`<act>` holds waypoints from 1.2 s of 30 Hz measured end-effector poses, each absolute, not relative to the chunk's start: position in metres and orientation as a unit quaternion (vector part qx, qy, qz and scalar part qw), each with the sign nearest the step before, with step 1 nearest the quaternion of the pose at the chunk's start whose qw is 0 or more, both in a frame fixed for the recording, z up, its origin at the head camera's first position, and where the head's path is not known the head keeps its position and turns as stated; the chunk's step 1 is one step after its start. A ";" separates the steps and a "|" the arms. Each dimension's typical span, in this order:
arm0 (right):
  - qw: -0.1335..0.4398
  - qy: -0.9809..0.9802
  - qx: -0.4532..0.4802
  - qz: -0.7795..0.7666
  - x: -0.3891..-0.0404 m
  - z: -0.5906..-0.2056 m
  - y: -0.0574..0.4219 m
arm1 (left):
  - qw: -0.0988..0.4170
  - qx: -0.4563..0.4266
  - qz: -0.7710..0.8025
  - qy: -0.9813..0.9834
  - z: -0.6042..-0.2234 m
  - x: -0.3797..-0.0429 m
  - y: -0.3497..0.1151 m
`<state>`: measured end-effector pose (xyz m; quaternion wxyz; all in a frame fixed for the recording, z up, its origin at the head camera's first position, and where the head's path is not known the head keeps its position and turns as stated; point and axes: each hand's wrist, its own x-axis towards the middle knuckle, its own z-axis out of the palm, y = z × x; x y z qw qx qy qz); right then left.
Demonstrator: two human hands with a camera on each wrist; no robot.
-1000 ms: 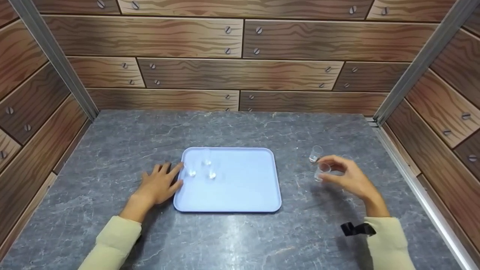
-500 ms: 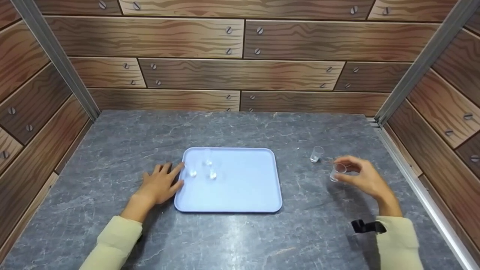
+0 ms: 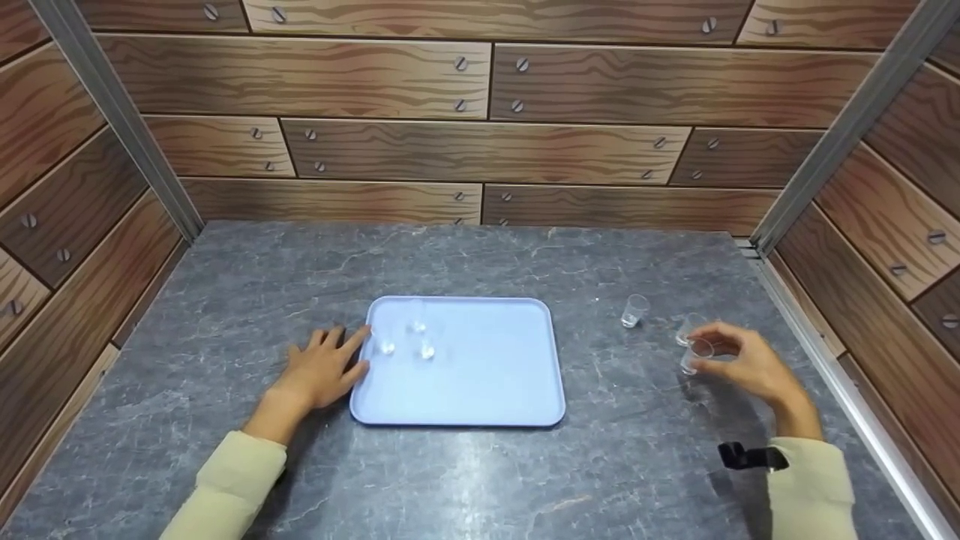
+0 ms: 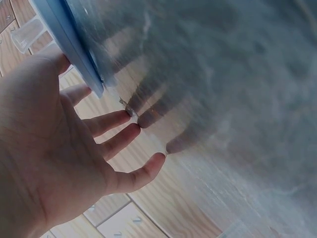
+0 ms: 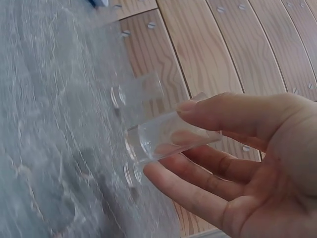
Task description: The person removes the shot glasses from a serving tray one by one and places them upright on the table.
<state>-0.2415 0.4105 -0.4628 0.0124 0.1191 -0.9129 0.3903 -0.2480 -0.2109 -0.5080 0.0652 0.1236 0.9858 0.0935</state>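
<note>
My right hand (image 3: 754,364) pinches a clear shot glass (image 5: 163,134) between thumb and fingers, upright and close above the grey table or touching it; I cannot tell which. Just behind it stands another shot glass (image 3: 688,330), partly covered by the hand. A third shot glass (image 3: 634,311) stands farther left. My left hand (image 3: 319,371) lies beside the light blue tray (image 3: 487,390), fingers spread, with thumb and forefinger touching its left rim. Three clear glasses, among them a front one (image 3: 427,349), stand in the tray's left half.
The grey marbled table (image 3: 465,487) is bounded by a wood-patterned back wall (image 3: 480,150) and side walls. A metal rail (image 3: 862,405) runs along the right edge. A black strap (image 3: 750,456) sticks out from the right sleeve.
My right hand has moved right with the shot glass, coming in front of the other glass at the right. The left hand and tray stay in place.
</note>
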 end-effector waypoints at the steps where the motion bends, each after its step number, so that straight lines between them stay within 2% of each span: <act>1: 0.007 -0.914 0.116 0.389 -0.241 -0.463 0.412 | 0.064 0.124 0.094 0.986 -0.508 -0.248 -0.210; 15: -0.045 -0.918 0.078 0.386 -0.240 -0.469 0.437 | 0.060 0.131 0.093 0.985 -0.505 -0.247 -0.211; 36: -0.033 -0.926 0.053 0.373 -0.238 -0.476 0.455 | 0.063 0.130 0.097 0.985 -0.508 -0.247 -0.210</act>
